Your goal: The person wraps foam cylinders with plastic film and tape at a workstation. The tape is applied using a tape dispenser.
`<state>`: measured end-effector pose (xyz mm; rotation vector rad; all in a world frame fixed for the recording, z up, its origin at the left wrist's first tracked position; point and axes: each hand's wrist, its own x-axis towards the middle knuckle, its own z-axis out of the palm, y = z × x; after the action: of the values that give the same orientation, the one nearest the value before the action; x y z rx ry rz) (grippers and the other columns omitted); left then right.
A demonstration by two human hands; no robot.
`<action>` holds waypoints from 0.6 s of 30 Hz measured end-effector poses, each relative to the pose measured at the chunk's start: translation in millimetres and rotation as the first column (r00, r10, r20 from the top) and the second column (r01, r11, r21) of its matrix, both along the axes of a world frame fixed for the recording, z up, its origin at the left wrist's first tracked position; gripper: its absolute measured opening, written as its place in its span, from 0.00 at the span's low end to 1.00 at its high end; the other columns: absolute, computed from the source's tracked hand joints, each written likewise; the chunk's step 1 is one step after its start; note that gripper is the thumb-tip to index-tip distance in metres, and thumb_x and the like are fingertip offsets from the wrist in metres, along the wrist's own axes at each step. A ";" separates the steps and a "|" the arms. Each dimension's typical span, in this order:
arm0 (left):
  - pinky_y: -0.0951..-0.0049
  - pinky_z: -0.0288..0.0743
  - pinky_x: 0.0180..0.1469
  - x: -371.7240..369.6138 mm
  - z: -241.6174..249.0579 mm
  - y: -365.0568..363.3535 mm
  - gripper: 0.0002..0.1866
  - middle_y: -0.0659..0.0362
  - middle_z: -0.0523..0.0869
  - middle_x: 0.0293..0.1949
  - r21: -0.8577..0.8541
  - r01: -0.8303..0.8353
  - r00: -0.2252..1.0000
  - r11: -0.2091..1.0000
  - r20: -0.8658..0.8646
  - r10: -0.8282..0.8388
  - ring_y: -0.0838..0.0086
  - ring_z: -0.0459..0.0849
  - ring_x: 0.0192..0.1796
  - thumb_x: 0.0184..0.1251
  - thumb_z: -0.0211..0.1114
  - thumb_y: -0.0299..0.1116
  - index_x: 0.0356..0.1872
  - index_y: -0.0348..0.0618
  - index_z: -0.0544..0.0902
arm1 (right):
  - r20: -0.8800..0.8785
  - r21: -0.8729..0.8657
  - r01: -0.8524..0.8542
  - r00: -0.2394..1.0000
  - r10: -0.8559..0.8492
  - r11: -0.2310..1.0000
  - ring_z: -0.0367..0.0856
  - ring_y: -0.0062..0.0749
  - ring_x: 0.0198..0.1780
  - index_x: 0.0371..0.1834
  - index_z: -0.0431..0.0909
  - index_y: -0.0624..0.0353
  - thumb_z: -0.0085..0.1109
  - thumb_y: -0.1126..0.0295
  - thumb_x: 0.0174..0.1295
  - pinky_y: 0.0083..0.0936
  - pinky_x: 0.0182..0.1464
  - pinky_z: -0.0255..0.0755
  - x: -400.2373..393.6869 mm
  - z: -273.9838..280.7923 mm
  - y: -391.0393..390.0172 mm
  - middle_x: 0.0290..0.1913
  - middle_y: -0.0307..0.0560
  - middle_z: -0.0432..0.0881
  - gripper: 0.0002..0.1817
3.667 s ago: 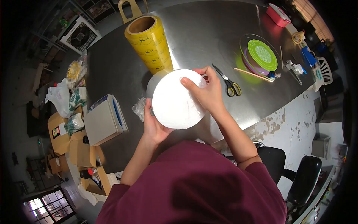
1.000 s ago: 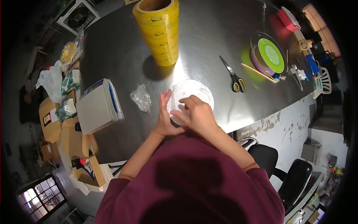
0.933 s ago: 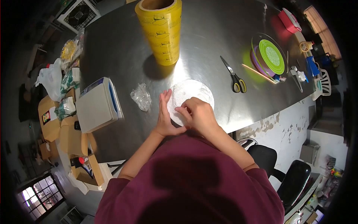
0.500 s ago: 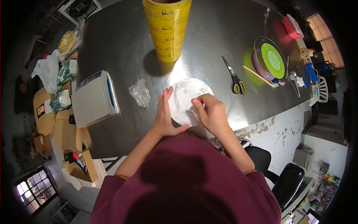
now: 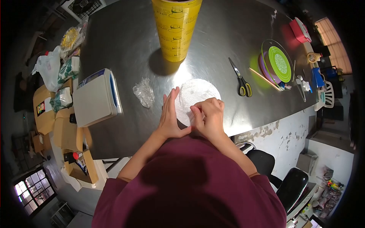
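Note:
On the metal table in front of me lies a round white disc [image 5: 195, 91] with a wrinkled, shiny surface that looks like clear film. My left hand [image 5: 170, 116] rests along its left edge, fingers stretched up and thumb spread toward the near edge. Over the disc's lower right part is my right hand [image 5: 210, 116], with thumb and fingers pinched together. What the pinch holds, if anything, is hidden. A crumpled ball of clear plastic [image 5: 144, 93] sits to the left. Beyond the disc stands a tall yellow printed roll [image 5: 176, 32].
Black-and-yellow scissors [image 5: 241, 80] lie to the right, near a green round lid [image 5: 279, 64] and wooden sticks [image 5: 265, 79]. At left is a grey box-shaped device [image 5: 95, 100], with cardboard boxes [image 5: 68, 133] past the table's edge. A black chair [image 5: 262, 161] stands near right.
My right hand has moved left and toward me over the disc, still pinched. The left hand stays at the disc's left edge. The whole view has shifted slightly.

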<state>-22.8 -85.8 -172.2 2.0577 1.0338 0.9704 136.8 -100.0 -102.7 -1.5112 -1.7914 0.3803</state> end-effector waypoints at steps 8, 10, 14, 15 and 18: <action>0.41 0.30 0.71 1.4 6.2 -1.5 0.66 0.39 0.50 0.72 -0.008 -0.024 0.999 1.000 -0.034 0.024 0.49 0.49 0.75 0.37 0.77 0.48 0.72 0.33 0.40 | 0.114 0.180 0.135 0.981 -0.157 0.974 0.74 0.34 0.39 0.24 0.79 0.54 0.66 0.72 0.50 0.44 0.63 0.53 4.6 -27.0 1.1 0.22 0.37 0.76 0.04; 0.41 0.32 0.71 1.3 4.3 -1.9 0.66 0.40 0.51 0.72 -0.005 -0.038 0.997 0.999 -0.071 0.037 0.50 0.48 0.75 0.38 0.75 0.53 0.72 0.34 0.41 | 0.050 0.166 0.167 0.983 -0.177 0.972 0.74 0.36 0.40 0.23 0.78 0.54 0.65 0.73 0.50 0.48 0.65 0.53 5.4 -37.0 0.3 0.23 0.38 0.75 0.05; 0.38 0.31 0.70 2.6 6.3 -2.7 0.62 0.41 0.50 0.72 0.018 -0.032 0.995 0.999 -0.097 0.033 0.49 0.48 0.74 0.39 0.74 0.54 0.72 0.35 0.47 | -0.086 0.123 0.184 0.981 -0.174 0.975 0.74 0.41 0.42 0.23 0.76 0.57 0.64 0.75 0.52 0.55 0.67 0.51 5.4 -40.9 -0.4 0.24 0.42 0.75 0.05; 0.37 0.30 0.69 2.6 9.4 -3.4 0.60 0.41 0.50 0.72 0.038 -0.023 0.990 0.999 -0.137 0.028 0.49 0.49 0.74 0.41 0.73 0.54 0.71 0.34 0.49 | -0.086 0.117 0.185 0.981 -0.175 0.976 0.74 0.43 0.43 0.23 0.76 0.58 0.63 0.76 0.52 0.56 0.67 0.51 5.3 -40.2 -0.3 0.24 0.42 0.75 0.05; 0.35 0.29 0.68 4.2 17.3 -3.4 0.51 0.39 0.52 0.72 0.092 -0.014 0.952 0.996 -0.302 0.041 0.48 0.49 0.74 0.50 0.67 0.52 0.70 0.32 0.53 | -0.115 0.096 0.175 0.980 -0.164 0.980 0.75 0.45 0.45 0.24 0.76 0.59 0.62 0.77 0.54 0.58 0.67 0.51 6.8 -40.1 -0.3 0.26 0.44 0.76 0.05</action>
<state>-18.5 -89.2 -154.9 2.3230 1.1954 0.7372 143.6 -100.4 -142.8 -1.5267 -1.5621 0.2718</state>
